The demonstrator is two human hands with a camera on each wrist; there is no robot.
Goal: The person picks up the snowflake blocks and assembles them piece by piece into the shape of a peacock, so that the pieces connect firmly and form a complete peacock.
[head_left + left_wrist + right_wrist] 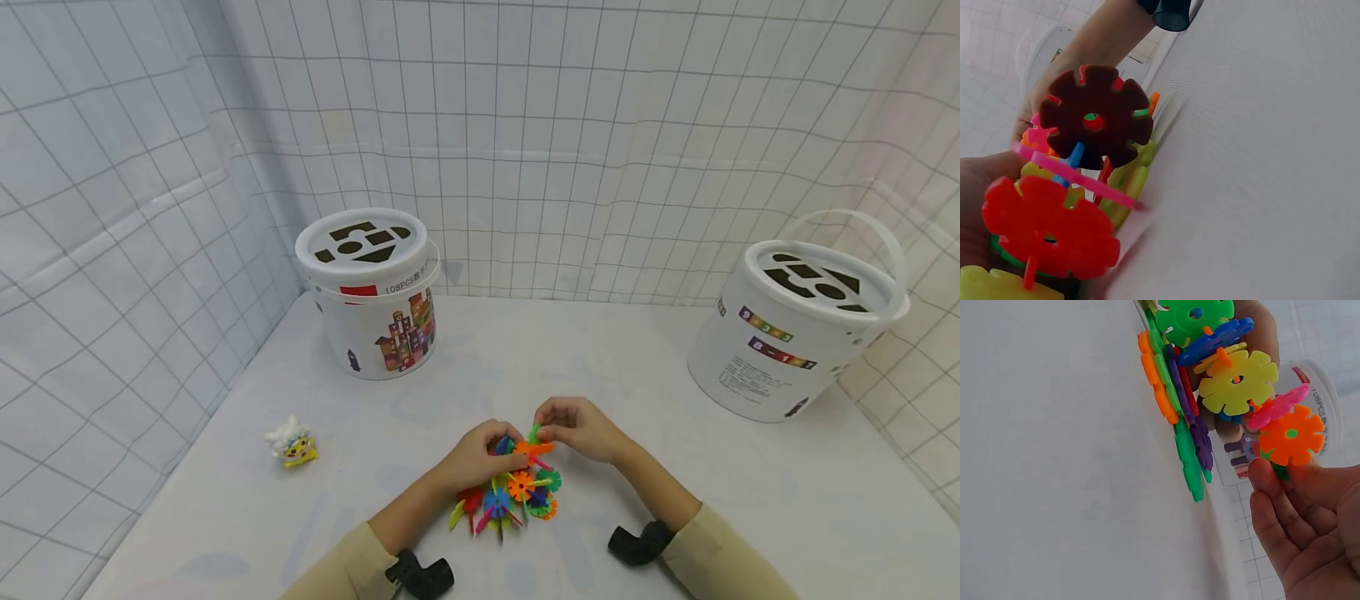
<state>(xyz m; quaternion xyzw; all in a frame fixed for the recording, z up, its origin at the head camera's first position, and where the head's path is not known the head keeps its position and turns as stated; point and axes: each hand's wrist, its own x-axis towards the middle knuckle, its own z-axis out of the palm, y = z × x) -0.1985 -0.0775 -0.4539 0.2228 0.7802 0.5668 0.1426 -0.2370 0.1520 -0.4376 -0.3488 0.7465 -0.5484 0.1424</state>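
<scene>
A cluster of interlocking snowflake discs in orange, blue, green, red, yellow and other colours sits at the front middle of the table. My left hand grips its upper left side, thumb across the front. At the top right, my right hand pinches a green disc between thumb and fingertips. That disc meets an orange disc in the right wrist view, beside a pink one. In the left wrist view, a red disc and a dark disc stand nearest, partly covering the left hand.
At the back left stands a white lidded bucket, and another lidded bucket with a raised handle is at the right. A small white and yellow toy figure lies on the left. Grid-patterned sheets wall the white table.
</scene>
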